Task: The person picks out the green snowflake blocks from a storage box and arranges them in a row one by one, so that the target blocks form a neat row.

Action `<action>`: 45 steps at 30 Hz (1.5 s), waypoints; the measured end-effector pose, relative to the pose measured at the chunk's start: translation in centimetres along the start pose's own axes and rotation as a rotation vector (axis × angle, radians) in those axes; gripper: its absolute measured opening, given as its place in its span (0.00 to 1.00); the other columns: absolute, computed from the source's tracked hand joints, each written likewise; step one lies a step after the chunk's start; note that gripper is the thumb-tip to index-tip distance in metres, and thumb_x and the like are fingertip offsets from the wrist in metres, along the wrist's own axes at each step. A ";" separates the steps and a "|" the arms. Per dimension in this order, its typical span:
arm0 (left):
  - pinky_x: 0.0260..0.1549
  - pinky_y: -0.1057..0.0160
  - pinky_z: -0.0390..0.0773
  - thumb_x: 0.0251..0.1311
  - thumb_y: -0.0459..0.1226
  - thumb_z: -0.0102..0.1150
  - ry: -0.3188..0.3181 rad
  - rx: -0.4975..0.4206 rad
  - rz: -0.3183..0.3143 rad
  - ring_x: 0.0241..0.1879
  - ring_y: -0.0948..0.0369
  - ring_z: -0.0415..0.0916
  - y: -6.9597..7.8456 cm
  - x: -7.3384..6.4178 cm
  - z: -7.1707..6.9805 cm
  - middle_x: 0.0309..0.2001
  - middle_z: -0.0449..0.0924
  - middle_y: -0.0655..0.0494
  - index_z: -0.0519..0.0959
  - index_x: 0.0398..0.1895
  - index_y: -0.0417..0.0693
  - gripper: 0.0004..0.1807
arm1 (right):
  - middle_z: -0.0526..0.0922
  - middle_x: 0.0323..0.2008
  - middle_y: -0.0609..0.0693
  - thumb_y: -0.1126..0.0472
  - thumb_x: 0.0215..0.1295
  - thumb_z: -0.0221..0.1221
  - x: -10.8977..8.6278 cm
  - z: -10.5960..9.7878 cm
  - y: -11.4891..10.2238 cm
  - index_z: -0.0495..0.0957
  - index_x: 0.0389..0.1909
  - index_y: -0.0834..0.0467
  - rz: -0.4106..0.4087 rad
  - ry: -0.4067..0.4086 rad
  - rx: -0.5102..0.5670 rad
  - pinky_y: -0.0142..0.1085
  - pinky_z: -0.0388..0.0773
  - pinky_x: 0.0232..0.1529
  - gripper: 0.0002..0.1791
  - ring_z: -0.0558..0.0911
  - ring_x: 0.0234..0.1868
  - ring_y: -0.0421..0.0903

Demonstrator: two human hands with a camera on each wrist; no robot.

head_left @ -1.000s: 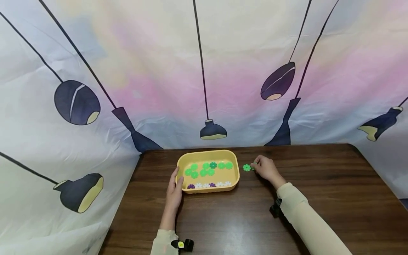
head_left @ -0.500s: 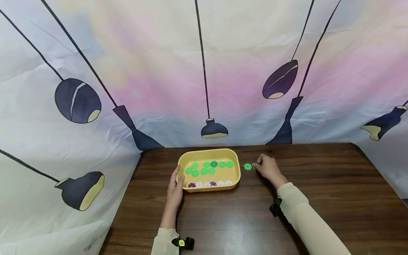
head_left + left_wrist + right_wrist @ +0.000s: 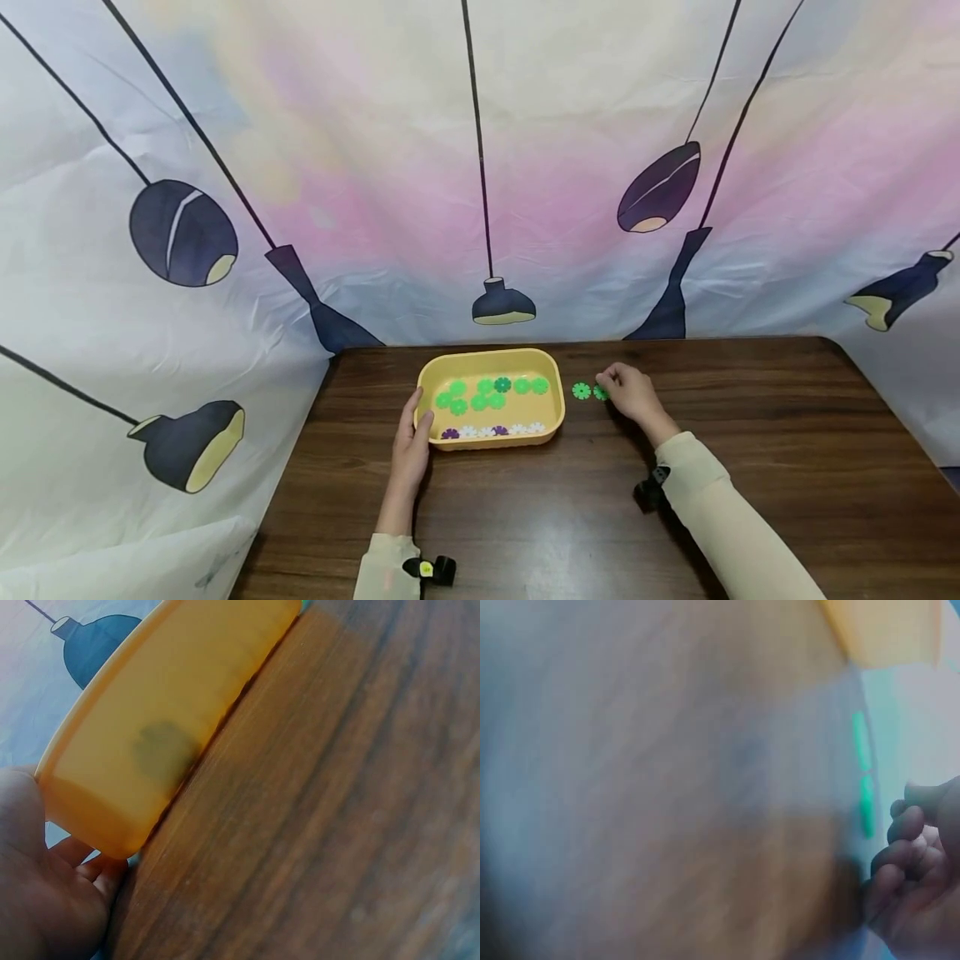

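Note:
My left hand (image 3: 410, 454) grips the left end of a yellow plastic tray (image 3: 487, 444), its thumb on the rim and fingers along the outer wall. Inside the tray lie several light-green snowflake discs (image 3: 457, 407), a darker green disc (image 3: 502, 385), and a row of white discs (image 3: 517, 429) and purple discs (image 3: 450, 434) along the near wall. On the table to the tray's right, a green snowflake disc (image 3: 581, 391) sits beside a second green disc (image 3: 601, 392), partly hidden by my right hand (image 3: 632, 393). In the right wrist view that hand's fingers are curled, apart from both discs.
The dark wooden table (image 3: 525, 517) reaches back to a painted cloth backdrop (image 3: 375, 208) right behind the tray. A black wrist camera (image 3: 442, 571) sits on the left sleeve, another black camera (image 3: 648, 492) on the right.
My right hand has drawn slightly up and away from the second green disc, which now shows more on the table beside the first. The left hand and tray stay in place.

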State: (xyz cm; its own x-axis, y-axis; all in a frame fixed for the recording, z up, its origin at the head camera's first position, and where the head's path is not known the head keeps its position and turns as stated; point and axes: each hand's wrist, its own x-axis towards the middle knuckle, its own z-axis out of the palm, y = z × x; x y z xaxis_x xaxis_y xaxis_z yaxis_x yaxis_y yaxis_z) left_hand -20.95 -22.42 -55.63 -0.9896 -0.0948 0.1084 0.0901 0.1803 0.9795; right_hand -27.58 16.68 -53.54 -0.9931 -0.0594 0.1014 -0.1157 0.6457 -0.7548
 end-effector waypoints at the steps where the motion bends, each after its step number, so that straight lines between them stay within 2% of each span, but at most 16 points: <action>1: 0.78 0.39 0.45 0.85 0.43 0.46 0.000 0.003 -0.001 0.84 0.47 0.41 0.0 0.0 0.0 0.84 0.51 0.46 0.57 0.84 0.47 0.31 | 0.73 0.24 0.50 0.59 0.81 0.57 0.0 0.1 -0.4 0.80 0.40 0.63 -0.011 0.005 0.013 0.40 0.68 0.31 0.11 0.68 0.23 0.46; 5: 0.78 0.39 0.47 0.85 0.43 0.46 -0.007 0.003 -0.006 0.84 0.46 0.40 0.0 -0.1 -0.1 0.84 0.50 0.46 0.57 0.84 0.47 0.31 | 0.77 0.25 0.49 0.60 0.80 0.59 0.2 0.9 -3.1 0.83 0.44 0.62 -0.107 0.011 0.045 0.40 0.71 0.32 0.09 0.72 0.24 0.45; 9: 0.78 0.39 0.46 0.85 0.42 0.45 -0.016 -0.005 0.007 0.84 0.46 0.39 0.0 -0.1 0.0 0.84 0.50 0.46 0.57 0.85 0.47 0.31 | 0.78 0.25 0.47 0.63 0.78 0.61 0.9 2.1 -6.6 0.84 0.44 0.60 -0.262 0.015 0.033 0.39 0.72 0.30 0.05 0.72 0.23 0.43; 12: 0.78 0.39 0.45 0.85 0.42 0.45 -0.014 -0.007 0.009 0.84 0.46 0.39 0.1 0.0 0.0 0.84 0.50 0.46 0.56 0.85 0.47 0.31 | 0.76 0.24 0.46 0.65 0.76 0.62 1.6 3.5 -8.8 0.84 0.43 0.61 -0.362 -0.031 0.008 0.37 0.71 0.28 0.04 0.70 0.23 0.41; 14: 0.78 0.38 0.46 0.85 0.42 0.45 -0.012 -0.007 0.011 0.84 0.46 0.40 0.2 0.0 0.0 0.84 0.50 0.46 0.56 0.85 0.47 0.31 | 0.77 0.25 0.46 0.65 0.75 0.63 1.8 4.8 -9.7 0.84 0.45 0.63 -0.405 -0.091 -0.008 0.37 0.72 0.29 0.05 0.71 0.24 0.41; 18: 0.78 0.38 0.46 0.85 0.42 0.45 -0.014 -0.002 0.008 0.84 0.46 0.40 0.3 0.1 0.1 0.84 0.50 0.46 0.57 0.85 0.48 0.31 | 0.82 0.32 0.45 0.60 0.77 0.62 1.6 7.1 -10.1 0.85 0.48 0.58 -0.420 -0.193 -0.222 0.36 0.75 0.29 0.08 0.74 0.27 0.38; 21: 0.78 0.38 0.47 0.85 0.43 0.45 -0.018 0.001 0.020 0.84 0.46 0.40 0.6 0.4 0.2 0.84 0.50 0.46 0.57 0.85 0.48 0.31 | 0.84 0.38 0.44 0.53 0.78 0.61 1.3 7.6 -10.3 0.86 0.52 0.50 -0.432 -0.230 -0.436 0.35 0.74 0.28 0.10 0.75 0.27 0.37; 23: 0.77 0.36 0.47 0.85 0.43 0.46 -0.011 0.003 0.031 0.83 0.45 0.41 0.7 0.6 0.2 0.84 0.50 0.45 0.57 0.85 0.47 0.31 | 0.83 0.36 0.43 0.51 0.79 0.60 1.3 7.6 -10.6 0.86 0.52 0.46 -0.455 -0.257 -0.512 0.36 0.71 0.27 0.09 0.74 0.28 0.38; 24: 0.77 0.36 0.47 0.85 0.43 0.46 -0.006 0.007 0.036 0.83 0.44 0.41 0.7 0.7 0.2 0.84 0.51 0.44 0.57 0.85 0.46 0.31 | 0.81 0.34 0.42 0.51 0.80 0.60 1.4 7.6 -10.7 0.86 0.49 0.45 -0.472 -0.271 -0.535 0.36 0.69 0.27 0.08 0.73 0.28 0.39; 26: 0.77 0.37 0.48 0.84 0.42 0.46 0.012 0.009 0.029 0.83 0.44 0.42 0.6 0.7 0.1 0.84 0.51 0.44 0.57 0.84 0.46 0.31 | 0.78 0.30 0.42 0.50 0.80 0.59 1.4 7.7 -10.8 0.86 0.40 0.44 -0.502 -0.307 -0.560 0.37 0.65 0.28 0.09 0.72 0.28 0.39; 30: 0.78 0.37 0.47 0.84 0.41 0.47 0.012 0.013 0.009 0.83 0.44 0.42 0.2 0.2 0.1 0.84 0.52 0.44 0.57 0.84 0.46 0.31 | 0.73 0.25 0.41 0.55 0.79 0.60 1.3 8.0 -10.5 0.78 0.18 0.46 -0.496 -0.342 -0.548 0.36 0.61 0.29 0.23 0.69 0.27 0.39; 34: 0.78 0.38 0.47 0.85 0.42 0.46 0.000 0.008 0.005 0.83 0.45 0.41 0.2 -0.1 0.1 0.84 0.51 0.44 0.57 0.84 0.46 0.31 | 0.66 0.23 0.39 0.61 0.74 0.62 1.3 8.2 -10.2 0.67 0.12 0.45 -0.459 -0.325 -0.529 0.33 0.57 0.26 0.28 0.62 0.24 0.38; 36: 0.78 0.38 0.47 0.84 0.42 0.46 0.005 0.005 0.010 0.83 0.45 0.41 0.2 -0.1 0.1 0.84 0.51 0.44 0.57 0.84 0.46 0.31 | 0.60 0.19 0.39 0.64 0.72 0.62 1.4 8.3 -10.2 0.62 0.11 0.46 -0.457 -0.320 -0.516 0.33 0.52 0.24 0.29 0.57 0.22 0.38; 39: 0.78 0.38 0.47 0.84 0.41 0.46 0.014 0.001 0.018 0.83 0.44 0.42 0.3 0.0 0.1 0.83 0.51 0.43 0.58 0.84 0.45 0.31 | 0.54 0.16 0.40 0.67 0.70 0.61 1.5 8.3 -10.2 0.60 0.11 0.48 -0.459 -0.315 -0.498 0.34 0.49 0.24 0.29 0.53 0.20 0.38; 42: 0.78 0.37 0.48 0.84 0.41 0.47 0.017 -0.002 0.020 0.83 0.44 0.42 0.3 0.1 0.2 0.83 0.52 0.43 0.58 0.84 0.45 0.30 | 0.63 0.19 0.37 0.63 0.71 0.65 1.5 8.2 -10.3 0.70 0.17 0.46 -0.453 -0.324 -0.522 0.32 0.55 0.23 0.22 0.59 0.21 0.36; 45: 0.78 0.38 0.48 0.84 0.42 0.47 0.017 -0.006 0.007 0.83 0.45 0.42 0.3 0.1 0.1 0.84 0.52 0.45 0.58 0.84 0.46 0.30 | 0.78 0.29 0.37 0.58 0.70 0.69 1.4 8.1 -10.3 0.82 0.34 0.45 -0.443 -0.325 -0.533 0.33 0.65 0.24 0.06 0.70 0.25 0.36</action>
State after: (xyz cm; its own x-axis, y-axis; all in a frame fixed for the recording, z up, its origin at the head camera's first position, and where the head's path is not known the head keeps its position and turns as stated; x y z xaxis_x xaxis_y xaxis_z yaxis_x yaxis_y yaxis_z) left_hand -20.99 -22.27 -55.34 -0.9869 -0.1101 0.1182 0.0978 0.1751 0.9797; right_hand -27.93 3.75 -50.87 -0.8220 -0.5659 0.0640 -0.5608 0.7846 -0.2644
